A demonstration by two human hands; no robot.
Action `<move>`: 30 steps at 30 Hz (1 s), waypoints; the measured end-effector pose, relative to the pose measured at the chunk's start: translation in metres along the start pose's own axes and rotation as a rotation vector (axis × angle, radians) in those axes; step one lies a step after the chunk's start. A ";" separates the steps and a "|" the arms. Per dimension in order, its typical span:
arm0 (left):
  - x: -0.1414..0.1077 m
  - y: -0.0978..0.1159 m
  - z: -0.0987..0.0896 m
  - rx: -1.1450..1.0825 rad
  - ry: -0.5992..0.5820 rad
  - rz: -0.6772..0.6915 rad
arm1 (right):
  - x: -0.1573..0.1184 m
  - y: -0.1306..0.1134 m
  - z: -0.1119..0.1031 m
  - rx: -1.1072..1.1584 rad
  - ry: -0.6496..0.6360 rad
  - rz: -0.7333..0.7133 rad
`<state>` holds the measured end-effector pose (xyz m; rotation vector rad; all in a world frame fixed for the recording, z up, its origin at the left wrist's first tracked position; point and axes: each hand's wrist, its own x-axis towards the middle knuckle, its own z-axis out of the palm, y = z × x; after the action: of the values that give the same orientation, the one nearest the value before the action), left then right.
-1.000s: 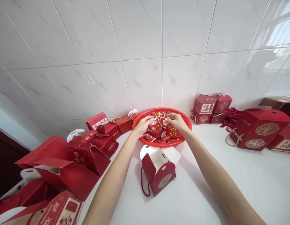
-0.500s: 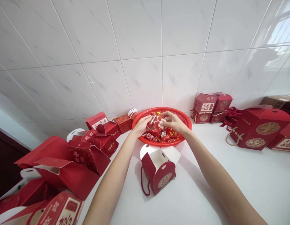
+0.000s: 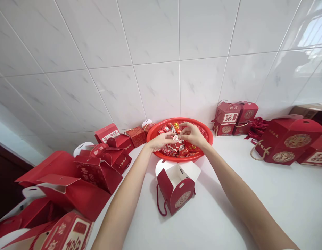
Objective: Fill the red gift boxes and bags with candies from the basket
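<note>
A red plastic basket (image 3: 208, 139) holds several shiny red and gold wrapped packets (image 3: 191, 147). Over its left part is my left hand (image 3: 161, 141), its fingers closed around the edge of a red and white packet (image 3: 173, 147). My right hand (image 3: 190, 134) is over the middle of the basket, thumb and fingertips pinched together beside that packet; what they hold, if anything, is too small to make out. In front of the basket stands an open dark red box (image 3: 176, 191) with white inner flaps, a round gold emblem and a cord handle.
Many red gift boxes (image 3: 72, 194) crowd the left side. Two small boxes (image 3: 226, 119) stand by the tiled wall, with dark red ribbons (image 3: 257, 127) beside them. Larger red boxes (image 3: 291, 140) and a cardboard box (image 3: 310, 110) are at the right.
The red and white packet is lower, and more packets show around it. My left hand has shifted slightly right, and my right hand's fingertips have drawn together above it.
</note>
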<state>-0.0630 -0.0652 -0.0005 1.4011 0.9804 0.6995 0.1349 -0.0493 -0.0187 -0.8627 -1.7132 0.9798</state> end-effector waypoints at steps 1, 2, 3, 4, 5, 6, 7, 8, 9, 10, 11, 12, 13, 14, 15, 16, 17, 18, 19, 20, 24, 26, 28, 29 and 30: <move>0.000 0.000 0.000 0.015 0.012 0.016 | 0.000 0.000 0.000 -0.014 -0.019 -0.011; 0.001 -0.001 -0.001 0.027 0.031 0.036 | 0.001 0.000 0.000 -0.038 -0.016 -0.019; 0.001 -0.002 -0.002 0.036 0.054 0.058 | 0.001 0.002 -0.001 -0.072 0.017 -0.017; 0.003 -0.003 -0.003 0.041 0.079 0.078 | 0.002 0.004 -0.002 -0.118 0.081 0.000; 0.004 -0.005 -0.004 0.043 0.103 0.096 | 0.003 0.006 -0.004 -0.180 0.156 0.039; 0.006 -0.007 -0.004 0.044 0.127 0.114 | 0.004 0.010 -0.006 -0.258 0.220 0.094; 0.007 -0.008 -0.005 0.045 0.150 0.133 | 0.005 0.014 -0.008 -0.351 0.256 0.159; 0.009 -0.010 -0.006 0.045 0.170 0.150 | 0.006 0.018 -0.010 -0.449 0.253 0.219; 0.009 -0.011 -0.006 0.045 0.185 0.161 | 0.006 0.021 -0.011 -0.543 0.214 0.265; 0.010 -0.012 -0.006 0.046 0.196 0.167 | 0.007 0.025 -0.011 -0.627 0.148 0.295; 0.010 -0.012 -0.006 0.049 0.202 0.172 | 0.007 0.028 -0.011 -0.697 0.074 0.313; 0.010 -0.012 -0.006 0.052 0.202 0.174 | 0.007 0.031 -0.011 -0.754 0.010 0.328; 0.009 -0.012 -0.006 0.053 0.200 0.175 | 0.006 0.033 -0.011 -0.805 -0.036 0.340; 0.009 -0.012 -0.005 0.053 0.199 0.177 | 0.006 0.035 -0.010 -0.856 -0.058 0.345; 0.009 -0.012 -0.005 0.051 0.199 0.178 | 0.005 0.036 -0.010 -0.907 -0.059 0.343; 0.008 -0.012 -0.005 0.048 0.199 0.176 | 0.004 0.038 -0.011 -0.950 -0.045 0.329; 0.008 -0.012 -0.005 0.044 0.202 0.173 | 0.003 0.038 -0.011 -0.977 -0.027 0.314; 0.008 -0.011 -0.004 0.042 0.204 0.168 | 0.002 0.039 -0.011 -0.985 -0.011 0.303; 0.007 -0.011 -0.004 0.039 0.207 0.163 | 0.002 0.038 -0.011 -0.973 0.002 0.304; 0.007 -0.011 -0.004 0.036 0.211 0.159 | 0.001 0.036 -0.011 -0.943 0.012 0.316; 0.007 -0.011 -0.004 0.010 0.215 0.153 | -0.001 0.024 -0.010 -0.736 0.044 0.321; 0.009 -0.013 -0.005 0.004 0.215 0.167 | 0.000 0.016 -0.010 -0.616 0.157 0.288; 0.010 -0.015 -0.007 0.007 0.223 0.195 | 0.001 0.012 -0.011 -0.507 0.348 0.240; 0.011 -0.016 -0.007 0.008 0.229 0.209 | 0.002 0.010 -0.011 -0.469 0.431 0.222; 0.012 -0.016 -0.008 0.006 0.231 0.219 | 0.002 0.010 -0.011 -0.444 0.476 0.223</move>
<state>-0.0667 -0.0520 -0.0178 1.4691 1.0164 1.0398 0.1460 -0.0406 -0.0239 -1.4713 -1.4511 0.4714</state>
